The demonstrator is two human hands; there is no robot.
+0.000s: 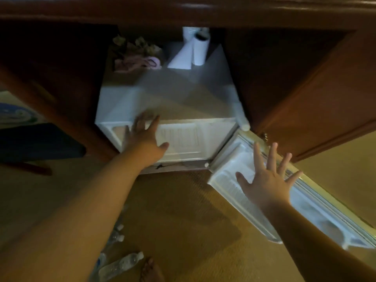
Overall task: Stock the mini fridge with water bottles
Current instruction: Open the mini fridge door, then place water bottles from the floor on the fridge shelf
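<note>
I see the mini fridge (166, 98), white smooth boxy shell, under a glossy dark wood tabletop (183, 11), its door (305, 204) swung wide with ribbed white plastic lining. My left hand (142, 133) lies flat, fingers straight, on the fridge's front top edge. My right hand (266, 178) is spread, fingers apart, over the door lining; contact unclear. Clear plastic water bottles (120, 265), white caps, lie on tan carpet (183, 220) by my left arm. Labels blurred, unreadable. A paper roll (200, 49) stands on the fridge top.
</note>
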